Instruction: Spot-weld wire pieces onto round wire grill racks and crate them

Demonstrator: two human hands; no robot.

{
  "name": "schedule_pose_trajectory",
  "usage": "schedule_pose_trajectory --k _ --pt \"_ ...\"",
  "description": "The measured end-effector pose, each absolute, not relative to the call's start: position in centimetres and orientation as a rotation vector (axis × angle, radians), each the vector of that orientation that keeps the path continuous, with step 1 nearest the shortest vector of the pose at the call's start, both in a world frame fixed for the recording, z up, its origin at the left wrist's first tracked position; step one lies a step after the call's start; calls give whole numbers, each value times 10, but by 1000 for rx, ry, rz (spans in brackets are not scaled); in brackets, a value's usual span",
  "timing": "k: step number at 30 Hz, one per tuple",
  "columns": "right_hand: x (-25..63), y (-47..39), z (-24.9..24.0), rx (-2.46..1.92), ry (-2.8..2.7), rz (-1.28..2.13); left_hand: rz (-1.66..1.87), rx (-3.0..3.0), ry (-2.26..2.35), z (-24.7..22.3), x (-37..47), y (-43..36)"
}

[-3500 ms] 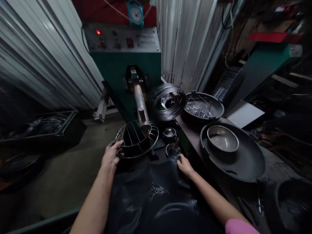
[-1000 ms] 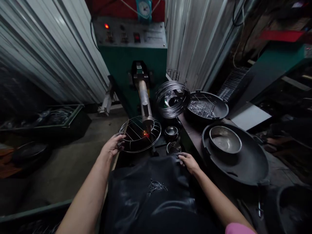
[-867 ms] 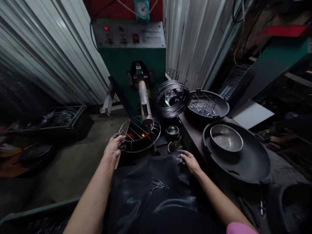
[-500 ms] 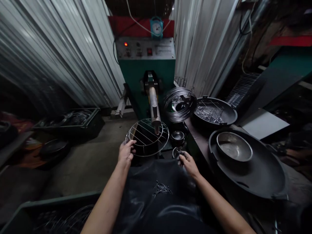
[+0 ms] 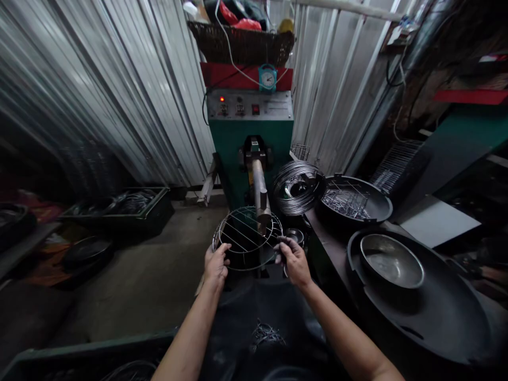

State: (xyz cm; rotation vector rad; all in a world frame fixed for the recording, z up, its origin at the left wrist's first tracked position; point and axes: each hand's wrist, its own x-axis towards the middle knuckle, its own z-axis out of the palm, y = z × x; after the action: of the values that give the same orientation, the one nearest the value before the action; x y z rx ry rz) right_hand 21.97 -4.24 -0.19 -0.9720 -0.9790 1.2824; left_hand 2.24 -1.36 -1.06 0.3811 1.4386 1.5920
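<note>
A round wire rack [image 5: 243,246] hangs tilted under the metal arm [image 5: 261,193] of a green machine [image 5: 226,135]. My left hand [image 5: 216,264] is closed on the rack's near left rim. At the rack's right rim is my right hand [image 5: 292,259], its fingers pinched together; what they hold, if anything, is too small to make out. A little pile of short wire pieces [image 5: 266,334] lies on the dark apron [image 5: 238,312] across my lap.
Right of the machine are a wire coil [image 5: 297,189], a pan with wire parts [image 5: 379,203] and a large dark pan [image 5: 440,312] bearing a metal bowl [image 5: 392,260]. Green crates [image 5: 153,209] stand left, one at the near left edge.
My right hand has moved left and up from beside the small bowls to the rack's right rim. My left hand keeps its hold. The view has tilted up, showing a basket above the machine.
</note>
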Motion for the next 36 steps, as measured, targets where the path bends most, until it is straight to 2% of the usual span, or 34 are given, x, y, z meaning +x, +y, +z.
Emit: schedule_pose_trajectory --k 5,10,17,25,36 --pt "235 -31 3 -1006 -790 1449 1564 388 1455 -13 21 -11" --pt "227 -32 -7 -912 -735 1378 1566 430 1482 -10 26 -10" --pt "209 -32 -28 -1050 -1221 1279 1589 471 1510 -6 28 -5" --pt "215 -24 -19 -1111 -1765 1086 1597 500 1527 3 28 -2" --pt "210 -25 -26 -1219 -1465 1083 1629 494 1511 0 30 1"
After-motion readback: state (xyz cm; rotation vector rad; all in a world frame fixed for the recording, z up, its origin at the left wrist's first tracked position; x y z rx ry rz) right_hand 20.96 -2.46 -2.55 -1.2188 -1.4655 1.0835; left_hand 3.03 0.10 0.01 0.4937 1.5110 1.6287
